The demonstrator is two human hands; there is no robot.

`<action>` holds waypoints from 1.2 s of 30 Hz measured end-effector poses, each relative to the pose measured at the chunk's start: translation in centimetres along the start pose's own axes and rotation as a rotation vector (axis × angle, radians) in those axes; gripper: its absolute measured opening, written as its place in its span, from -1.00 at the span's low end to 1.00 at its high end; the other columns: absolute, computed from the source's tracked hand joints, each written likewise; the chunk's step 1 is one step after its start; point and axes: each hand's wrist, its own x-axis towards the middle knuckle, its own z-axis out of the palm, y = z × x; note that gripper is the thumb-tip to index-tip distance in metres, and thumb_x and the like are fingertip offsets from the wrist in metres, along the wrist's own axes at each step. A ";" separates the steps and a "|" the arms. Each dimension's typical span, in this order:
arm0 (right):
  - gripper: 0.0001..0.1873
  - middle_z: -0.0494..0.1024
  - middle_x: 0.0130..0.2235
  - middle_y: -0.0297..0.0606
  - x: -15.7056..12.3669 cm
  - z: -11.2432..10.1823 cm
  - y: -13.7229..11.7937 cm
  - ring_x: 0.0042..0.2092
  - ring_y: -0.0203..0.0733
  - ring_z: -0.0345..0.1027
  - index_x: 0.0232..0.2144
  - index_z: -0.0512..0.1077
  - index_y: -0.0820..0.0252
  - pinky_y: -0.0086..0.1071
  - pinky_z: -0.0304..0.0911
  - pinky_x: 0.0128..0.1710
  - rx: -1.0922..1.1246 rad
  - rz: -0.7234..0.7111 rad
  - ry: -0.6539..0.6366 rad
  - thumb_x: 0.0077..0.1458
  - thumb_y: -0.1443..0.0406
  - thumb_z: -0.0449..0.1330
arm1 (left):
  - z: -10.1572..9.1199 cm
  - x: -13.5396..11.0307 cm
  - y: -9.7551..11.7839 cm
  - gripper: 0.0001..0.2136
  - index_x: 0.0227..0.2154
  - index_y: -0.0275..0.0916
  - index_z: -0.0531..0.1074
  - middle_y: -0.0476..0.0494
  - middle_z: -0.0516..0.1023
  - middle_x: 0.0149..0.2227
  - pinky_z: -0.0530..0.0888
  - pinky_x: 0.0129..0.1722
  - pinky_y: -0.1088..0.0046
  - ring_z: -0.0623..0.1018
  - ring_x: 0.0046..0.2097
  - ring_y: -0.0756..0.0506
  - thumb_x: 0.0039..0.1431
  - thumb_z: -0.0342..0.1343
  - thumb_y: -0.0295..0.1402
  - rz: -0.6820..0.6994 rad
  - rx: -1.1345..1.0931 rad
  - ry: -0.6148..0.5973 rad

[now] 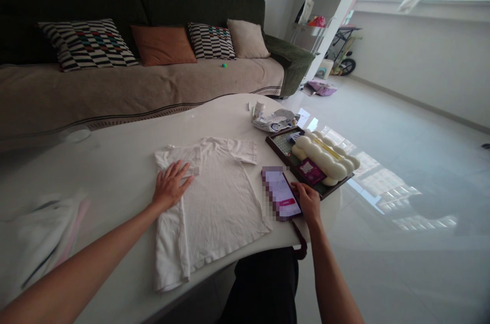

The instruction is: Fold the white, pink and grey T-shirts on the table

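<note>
A white short-sleeved T-shirt [222,201] lies spread on the white table, its left side folded inward over the body. My left hand [171,185] rests palm down on that folded part, fingers stretched and slightly apart. To the right of the shirt is a phone [282,194] with its screen lit and facing up, partly pixelated along its left side. My right hand [307,200] has its fingers bent together at the phone's right edge, holding it there. A dark strap [300,242] hangs from the phone over the table edge.
A dark-rimmed tray [329,192] with a cream, bubble-shaped object [321,155] stands at the table's right. Behind it lie a crumpled packet [276,121] and a small white bottle [259,108]. Blurred white cloth [42,237] lies at left. A sofa [153,84] runs behind the table [115,160].
</note>
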 end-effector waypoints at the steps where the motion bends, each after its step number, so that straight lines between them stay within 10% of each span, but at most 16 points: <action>1: -0.49 0.52 -0.46 -0.18 0.0 0.0 0.1 -0.40 -0.16 0.36 -0.33 0.52 0.30 -0.36 0.21 -0.38 -0.006 0.000 -0.001 -0.03 0.02 -0.01 | -0.1 0.0 0.0 -0.47 0.18 -0.04 0.01 -0.08 -0.03 0.25 0.00 0.13 0.06 0.00 0.23 -0.19 0.18 -0.31 -0.01 -0.002 0.000 -0.001; 13: -0.48 0.53 -0.45 -0.19 0.1 -0.3 -0.3 -0.41 -0.16 0.36 -0.34 0.51 0.30 -0.33 0.24 -0.38 -0.091 -0.053 -0.014 -0.01 0.01 -0.03 | -0.1 -0.1 -0.1 -0.47 0.18 -0.02 0.00 -0.08 -0.04 0.25 -0.02 0.13 0.02 -0.02 0.24 -0.19 0.18 -0.30 0.00 -0.006 -0.027 -0.019; 19: -0.62 0.47 -0.24 -0.14 -3.5 1.6 -5.1 -0.26 -0.16 0.33 -0.25 0.47 0.22 -0.29 0.22 -0.19 -0.163 -0.213 0.022 0.03 0.13 0.00 | -0.6 -0.3 0.3 -0.45 0.19 -0.04 0.00 -0.11 -0.06 0.26 -0.06 0.13 -0.01 -0.05 0.24 -0.22 0.16 -0.28 0.02 -0.017 -0.044 -0.038; 27: -0.47 -0.02 0.24 -0.26 -15.8 12.0 -10.4 0.25 0.13 -0.31 0.12 0.14 -0.07 0.17 -0.23 0.09 -0.563 -0.679 -0.543 0.07 0.15 0.05 | -1.4 -0.8 0.3 -0.42 0.19 0.01 -0.03 -0.12 -0.16 0.28 -0.08 0.13 -0.03 -0.15 0.26 -0.28 0.12 -0.23 0.06 0.013 -0.079 -0.031; 36: -0.41 -0.10 0.26 -0.28 -16.5 11.2 -8.9 0.25 0.19 -0.42 0.17 -0.02 -0.16 0.22 -0.22 0.07 -0.672 -0.569 -0.605 0.10 0.00 -0.05 | -1.4 -0.5 -0.8 -0.37 0.18 0.04 -0.01 -0.12 -0.12 0.27 -0.05 0.09 -0.10 -0.17 0.24 -0.41 0.06 -0.23 0.14 -0.004 -0.112 -0.151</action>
